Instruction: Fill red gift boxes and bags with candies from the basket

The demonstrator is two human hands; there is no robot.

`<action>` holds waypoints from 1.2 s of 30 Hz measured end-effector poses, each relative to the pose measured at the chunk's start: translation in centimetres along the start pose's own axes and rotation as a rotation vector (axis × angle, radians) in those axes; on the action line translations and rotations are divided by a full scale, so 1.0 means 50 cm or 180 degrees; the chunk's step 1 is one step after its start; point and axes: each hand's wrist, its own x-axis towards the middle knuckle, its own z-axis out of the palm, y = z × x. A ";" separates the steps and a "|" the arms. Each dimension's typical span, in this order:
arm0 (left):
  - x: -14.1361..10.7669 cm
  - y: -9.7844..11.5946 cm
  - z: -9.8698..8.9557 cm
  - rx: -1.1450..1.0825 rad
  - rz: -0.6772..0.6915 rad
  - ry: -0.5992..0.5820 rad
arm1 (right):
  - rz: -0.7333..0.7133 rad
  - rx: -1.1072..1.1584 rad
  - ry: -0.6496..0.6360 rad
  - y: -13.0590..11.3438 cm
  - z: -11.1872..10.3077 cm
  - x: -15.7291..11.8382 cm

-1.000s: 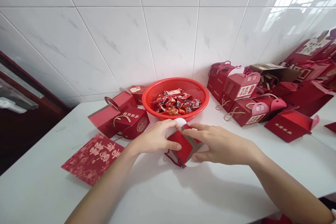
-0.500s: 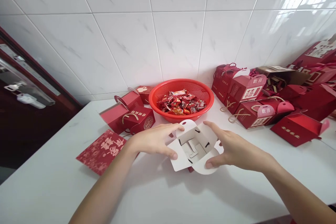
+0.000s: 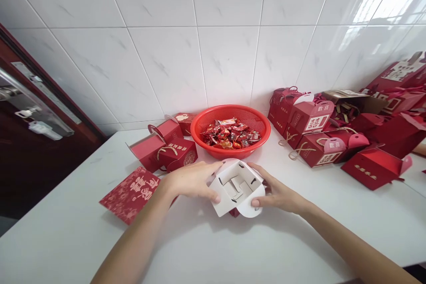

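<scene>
Between my hands is a half-folded paper gift box (image 3: 236, 188), its white inner side facing up with slots and tabs. Its red outside shows only at the lower edge. My left hand (image 3: 189, 180) grips the box's left side, with the fingers reaching over the edge. On the other side, my right hand (image 3: 276, 193) holds the box's right flap between thumb and fingers. The box's underside is hidden.
Behind my hands stands a red plastic basket (image 3: 229, 133) of wrapped candies against the tiled wall. Red gift boxes with rope handles (image 3: 163, 151) stand to the left, and a larger heap (image 3: 313, 133) lies to the right. A flat red printed card (image 3: 131, 195) lies on the white table (image 3: 66, 213).
The box has turned from its red outside to its white inner side, now facing up. My hands have closed in on it from their wider spread, and the view has shifted slightly.
</scene>
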 end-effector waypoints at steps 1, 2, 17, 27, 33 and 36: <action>-0.005 -0.002 -0.004 0.0023 -0.0071 -0.0056 | -0.0086 -0.0022 0.0013 0.004 0.003 0.011; -0.009 -0.005 -0.009 0.0078 -0.0175 -0.0068 | -0.0186 -0.0068 0.0030 0.007 0.007 0.021; -0.045 -0.033 -0.047 0.0147 -0.0129 0.0528 | -0.0737 -0.2210 0.1764 -0.145 -0.049 0.039; 0.060 -0.034 -0.059 -0.0158 0.0384 0.1354 | -0.1038 -0.1340 0.2052 -0.164 -0.096 0.205; 0.192 -0.021 -0.092 0.0464 0.0178 0.0098 | -0.1008 -0.0831 0.1916 -0.149 -0.106 0.280; 0.237 -0.018 -0.094 0.0773 0.0048 0.0030 | -0.0902 -0.0513 0.1890 -0.136 -0.113 0.295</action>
